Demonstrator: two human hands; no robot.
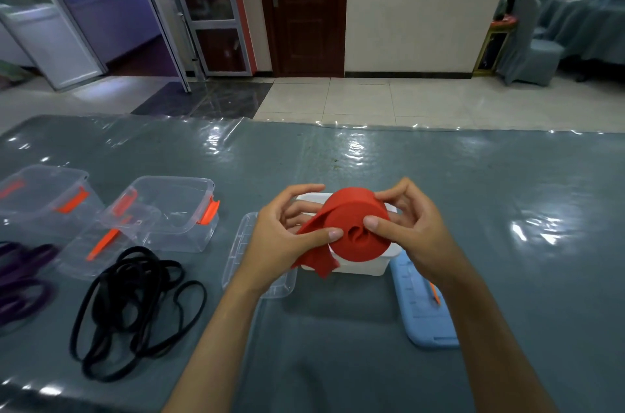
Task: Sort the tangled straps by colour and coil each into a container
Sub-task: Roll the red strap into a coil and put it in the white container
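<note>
Two hands grip the red strap coil [360, 226]: your left hand [291, 233] pinches the loose tail, your right hand [409, 226] clamps the roll. Keep tension, thumb the last turn flat, then lower it. The coil sits between your hands, just above the white container [358, 269]; beyond-left lie the black straps [135, 307].

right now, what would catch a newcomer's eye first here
The red strap, rolled into a thick coil with a loose tail, stands out at centre, held by the left hand and right hand just above a white box. Next, the tangled black strap lies on the table at lower left, with purple straps at the left edge and two clear boxes behind them.
</note>
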